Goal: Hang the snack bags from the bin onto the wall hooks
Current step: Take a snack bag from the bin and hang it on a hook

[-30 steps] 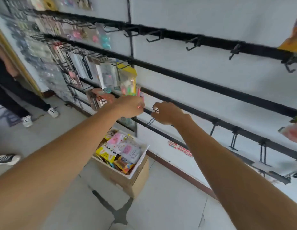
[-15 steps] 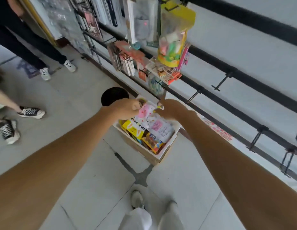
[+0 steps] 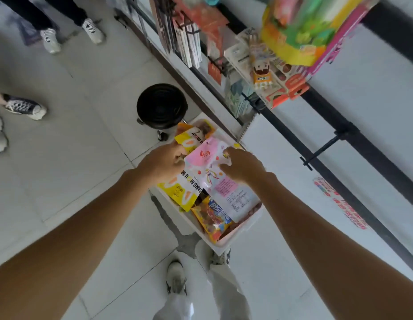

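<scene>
**Pink bag pinched at both ends over the bin**

The person leans over the bin [image 3: 226, 242] on the floor, both hands on the pink snack bag [image 3: 214, 181], which lies on top of the pile. The left hand [image 3: 162, 163] has its grip clamped on the bag's left top edge, fingers curled round it. The right hand [image 3: 243, 168] pinches the right top corner. The bag's lower half rests on a yellow bag [image 3: 184, 192] and an orange bag [image 3: 214, 219] beneath it.

The likely trouble is in the lift. A slick foil pouch held only by its corners could slide out, or drag the yellow bag over the rim. The empty hook [image 3: 325, 147] sits up to the right on the black rail (the bag's hang hole is not visible from here). A blind stab at the hook could tear or crumple the header.
</scene>
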